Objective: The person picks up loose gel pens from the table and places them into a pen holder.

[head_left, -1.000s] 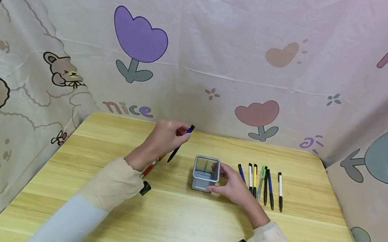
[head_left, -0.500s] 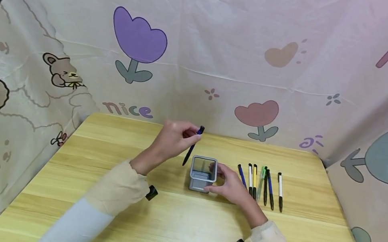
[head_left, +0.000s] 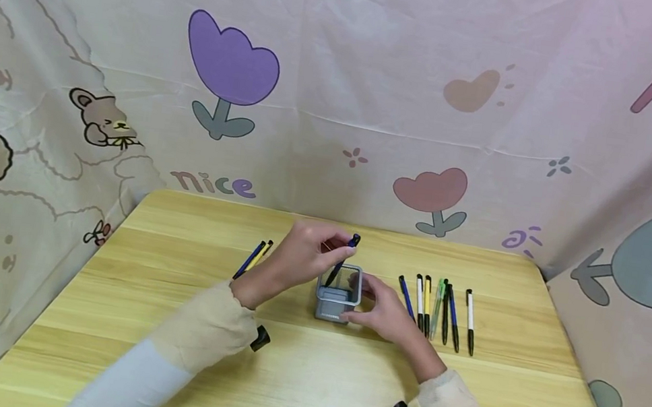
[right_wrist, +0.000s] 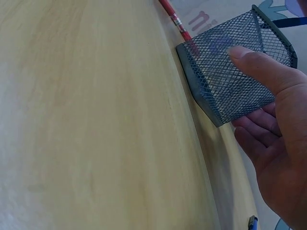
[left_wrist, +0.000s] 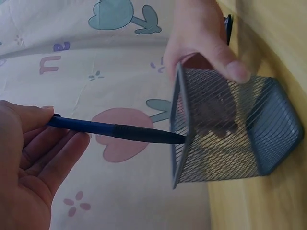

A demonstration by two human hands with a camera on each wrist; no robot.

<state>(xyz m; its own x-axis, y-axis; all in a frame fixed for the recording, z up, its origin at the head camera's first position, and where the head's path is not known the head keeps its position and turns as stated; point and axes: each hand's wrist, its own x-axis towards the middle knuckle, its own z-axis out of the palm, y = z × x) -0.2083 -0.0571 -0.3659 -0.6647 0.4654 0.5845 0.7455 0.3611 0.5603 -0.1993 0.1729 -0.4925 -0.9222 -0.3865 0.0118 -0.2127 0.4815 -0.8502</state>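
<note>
A blue pen with a dark grip point(left_wrist: 96, 126) is pinched between the thumb and fingers of my left hand point(head_left: 309, 256). It tilts tip-down, and its tip is at the mouth of a grey mesh pen holder point(head_left: 334, 312). In the left wrist view the tip overlaps the holder's rim; whether they touch I cannot tell. My right hand point(head_left: 388, 313) holds the upright holder by its right side. The right wrist view shows that thumb on one mesh wall point(right_wrist: 225, 62) and the other fingers round the far side.
Right of the holder several pens point(head_left: 437, 312) lie in a row on the wooden table point(head_left: 303, 391). On the left lie a blue pen point(head_left: 248, 258) and a yellow pen point(head_left: 261, 255), partly behind my left arm. The right wrist view shows a red pen point(right_wrist: 175, 19). Printed cloth point(head_left: 327, 95) hangs behind.
My left hand has carried the blue pen rightward, then down, from left of the holder to its mouth. The holder and right hand have shifted slightly left.
</note>
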